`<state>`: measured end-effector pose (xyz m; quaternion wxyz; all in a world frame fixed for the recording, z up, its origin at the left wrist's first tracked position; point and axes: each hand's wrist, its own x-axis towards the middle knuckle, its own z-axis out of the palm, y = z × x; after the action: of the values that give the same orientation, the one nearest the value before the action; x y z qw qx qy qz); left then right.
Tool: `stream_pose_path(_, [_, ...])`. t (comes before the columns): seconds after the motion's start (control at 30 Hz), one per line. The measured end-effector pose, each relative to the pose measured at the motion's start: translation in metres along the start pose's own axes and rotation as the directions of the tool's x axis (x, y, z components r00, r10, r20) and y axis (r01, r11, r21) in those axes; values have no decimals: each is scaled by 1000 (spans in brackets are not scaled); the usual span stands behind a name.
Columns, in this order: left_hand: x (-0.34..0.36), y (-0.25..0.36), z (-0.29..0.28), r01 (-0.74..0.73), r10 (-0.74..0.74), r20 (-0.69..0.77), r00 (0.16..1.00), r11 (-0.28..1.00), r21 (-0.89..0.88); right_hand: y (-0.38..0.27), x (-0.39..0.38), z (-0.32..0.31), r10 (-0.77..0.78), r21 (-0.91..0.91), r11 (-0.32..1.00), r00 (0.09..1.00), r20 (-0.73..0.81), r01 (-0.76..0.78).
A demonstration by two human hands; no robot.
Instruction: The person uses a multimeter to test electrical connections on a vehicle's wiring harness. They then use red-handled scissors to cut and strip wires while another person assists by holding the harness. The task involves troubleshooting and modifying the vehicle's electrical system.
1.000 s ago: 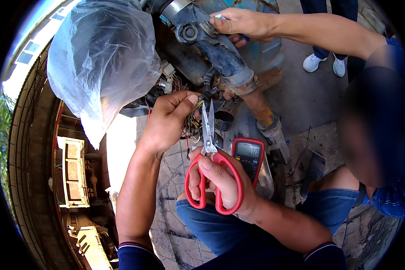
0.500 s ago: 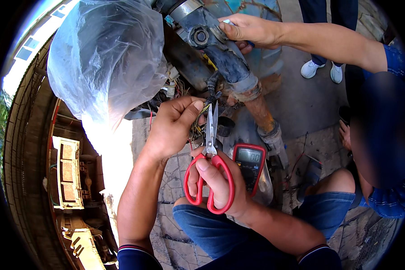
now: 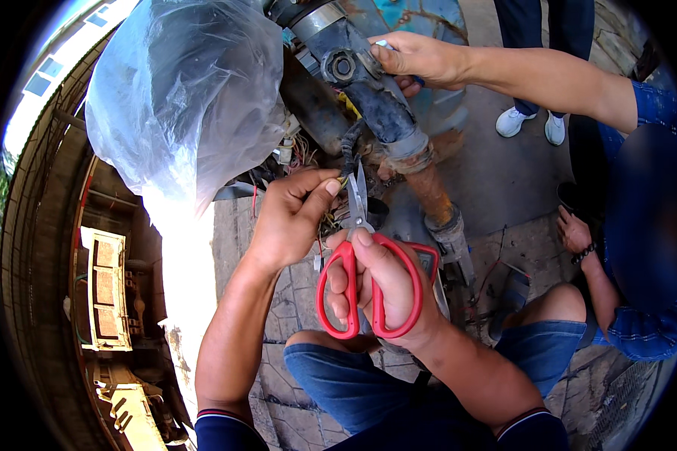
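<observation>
My left hand (image 3: 287, 219) pinches thin yellowish wires (image 3: 344, 182) between thumb and forefinger, below a black-wrapped wire bundle (image 3: 349, 146). With my right hand (image 3: 396, 282) I grip a pair of scissors (image 3: 359, 223) by its red handles. The scissors' blades point up and stand slightly apart beside the wires at my left fingertips. Whether the blades touch the wires I cannot tell. Behind my right hand a red-edged multimeter (image 3: 429, 257) is mostly hidden.
A clear plastic bag (image 3: 184, 98) hangs at the upper left. A dark, rusty metal tube (image 3: 380, 101) slants past the wires, with a co-worker's hand (image 3: 425, 62) at it. Another hand with a bracelet (image 3: 575, 231) is at the right. White shoes (image 3: 513, 122) stand farther back.
My right hand has shifted slightly up and right with the scissors, whose handles have spread wider. It now covers most of the multimeter. My left hand keeps its pinch.
</observation>
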<state>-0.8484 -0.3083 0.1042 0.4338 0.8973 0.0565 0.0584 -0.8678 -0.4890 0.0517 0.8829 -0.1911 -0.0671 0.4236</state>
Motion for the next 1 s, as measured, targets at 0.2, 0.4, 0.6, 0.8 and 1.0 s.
stream_pose_path(0.2, [0,-10,-3,-102,102,11,995,993,52,-10,5,-5,47,102,993,998,36,-50])
stream_pose_path(0.4, [0,-14,-6,-127,124,37,992,987,97,-4,1,-2,-31,-160,987,999,-43,24])
stream_pose_path(0.6, [0,-11,-2,-28,28,9,1000,1000,5,7,-8,2,-103,-316,947,987,-127,58])
stream_pose_path(0.8, [4,0,4,20,-19,11,1000,1000,-22,2,-9,1,-107,-464,885,988,-110,44])
stream_pose_path(1.0, [7,-3,11,57,-58,-8,998,994,-90,-13,-11,-12,31,-152,988,999,-11,-32])
